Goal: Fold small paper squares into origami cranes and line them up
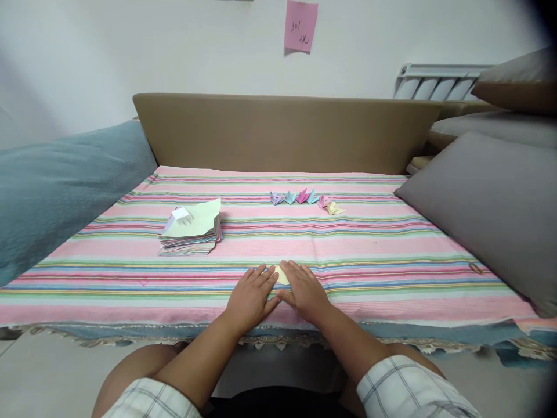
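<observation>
Near the front edge of the striped cloth (369, 247), a piece of pale yellow paper (282, 276) lies flat between the two hands, partly covered by the fingers. The left hand (250, 297) is palm down, unclenched, with its fingers extended and the fingertips on the left side of the paper. The right hand (307, 293) is likewise palm down and unclenched, its fingers extended along the right side. Neither hand grasps anything; the thumbs converge below the paper, but whether they touch cannot be told. Forward and left of the hands stands a stack of paper sheets (198, 225), topped by a pale green sheet and a small white block (182, 215). Farther back, right of the stack, six folded paper figures (303, 196) form a row: from left, lilac, light blue, magenta, light blue, pink and pale yellow. A gray pillow (487, 215) borders the cloth at right; a blue cushion (73, 183), at left.
</observation>
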`<state>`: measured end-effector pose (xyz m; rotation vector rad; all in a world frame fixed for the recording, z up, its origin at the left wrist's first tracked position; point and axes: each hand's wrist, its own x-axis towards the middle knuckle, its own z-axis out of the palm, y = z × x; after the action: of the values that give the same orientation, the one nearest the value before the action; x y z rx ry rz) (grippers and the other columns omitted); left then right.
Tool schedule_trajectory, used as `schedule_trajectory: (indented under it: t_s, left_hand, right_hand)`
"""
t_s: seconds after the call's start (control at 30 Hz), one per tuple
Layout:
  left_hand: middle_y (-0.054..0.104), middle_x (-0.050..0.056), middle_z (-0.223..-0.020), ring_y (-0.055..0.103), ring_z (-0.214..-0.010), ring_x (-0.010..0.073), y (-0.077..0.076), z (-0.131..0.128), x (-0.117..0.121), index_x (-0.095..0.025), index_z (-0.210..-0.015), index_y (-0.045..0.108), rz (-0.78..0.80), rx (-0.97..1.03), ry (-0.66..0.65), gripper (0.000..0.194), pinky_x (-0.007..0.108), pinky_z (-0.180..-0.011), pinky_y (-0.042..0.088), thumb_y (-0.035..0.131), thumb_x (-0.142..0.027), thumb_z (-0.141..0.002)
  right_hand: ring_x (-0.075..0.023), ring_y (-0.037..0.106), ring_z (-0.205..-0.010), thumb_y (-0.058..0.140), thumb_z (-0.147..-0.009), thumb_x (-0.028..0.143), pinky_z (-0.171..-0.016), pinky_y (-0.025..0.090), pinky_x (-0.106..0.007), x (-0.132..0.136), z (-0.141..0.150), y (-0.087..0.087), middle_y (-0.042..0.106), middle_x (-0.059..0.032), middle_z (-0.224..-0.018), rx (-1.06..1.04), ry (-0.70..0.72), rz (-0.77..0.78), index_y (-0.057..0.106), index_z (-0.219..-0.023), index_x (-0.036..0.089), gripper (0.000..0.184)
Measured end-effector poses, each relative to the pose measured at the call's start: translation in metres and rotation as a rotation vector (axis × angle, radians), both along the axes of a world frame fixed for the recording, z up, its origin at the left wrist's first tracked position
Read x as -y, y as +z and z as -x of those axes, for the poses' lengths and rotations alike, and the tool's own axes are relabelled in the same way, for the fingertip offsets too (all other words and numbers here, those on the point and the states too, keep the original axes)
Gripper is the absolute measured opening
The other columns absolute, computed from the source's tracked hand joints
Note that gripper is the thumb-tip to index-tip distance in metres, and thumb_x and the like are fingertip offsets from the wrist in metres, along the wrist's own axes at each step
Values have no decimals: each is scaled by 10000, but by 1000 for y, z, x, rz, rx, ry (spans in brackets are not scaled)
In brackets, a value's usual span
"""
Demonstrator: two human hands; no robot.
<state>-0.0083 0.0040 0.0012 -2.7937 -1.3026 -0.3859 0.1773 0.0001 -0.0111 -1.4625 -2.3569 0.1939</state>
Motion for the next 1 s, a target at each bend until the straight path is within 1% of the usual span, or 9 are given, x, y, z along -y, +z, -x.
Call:
schedule_trajectory:
  t_s: [0.13,0.3,0.43,0.6,0.73,0.87,1.0]
  left_hand:
    - [439,62,-1370,360,-1281,270,1,0,-1,-199,-1291,455,16,-11,-4,520,462,-1055,289,494,-446,-835]
    - [433,62,-1374,349,-1287,275,2,0,-2,-196,-1293,451,50,-23,3,526,471,-1057,283,509,-436,-828]
    - [431,58,-1376,357,-1283,274,3,0,-2,-203,-1293,452,61,-31,2,525,469,-1054,290,502,-445,-830]
    - [434,58,-1374,351,-1287,275,6,-1,-1,-214,-1295,449,73,-29,8,523,475,-1053,290,512,-438,-826]
    - [428,67,-1377,342,-1292,279,9,-1,-2,-198,-1291,453,95,-50,9,524,480,-1055,286,510,-436,-827]
    - [427,63,-1378,353,-1286,276,10,-1,-2,-213,-1288,457,99,-59,11,526,464,-1053,293,519,-445,-820]
    - [425,66,-1380,355,-1285,276,12,-3,-3,-226,-1292,453,98,-63,13,530,462,-1048,294,531,-438,-812]
  right_hand:
    - [-236,311,-1309,371,-886,497,-1064,263,-417,-1,0,0,387,-99,-1402,-41,-49,-2,401,-1332,135,575]
    - [-238,340,-1292,415,-886,393,-1056,278,-424,-1,1,-2,428,-92,-1375,-68,-67,-19,504,-1223,143,429]
    - [-240,352,-1284,420,-883,379,-1054,282,-420,-1,2,-5,450,-99,-1358,-69,-68,-60,542,-1160,132,390]
    - [-241,344,-1287,385,-887,451,-1052,274,-415,0,2,-4,426,-107,-1375,-32,-83,-74,417,-1315,121,541]
    - [-257,277,-1321,363,-874,523,-1053,245,-441,2,1,-2,350,-91,-1424,46,-133,-46,400,-1340,161,591]
    - [-275,221,-1341,333,-854,594,-1061,201,-479,5,-6,-2,269,-94,-1459,104,-203,24,329,-1381,149,690]
    - [-288,189,-1350,292,-821,672,-1056,195,-503,8,-16,-2,216,-104,-1475,133,-238,76,277,-1403,135,792]
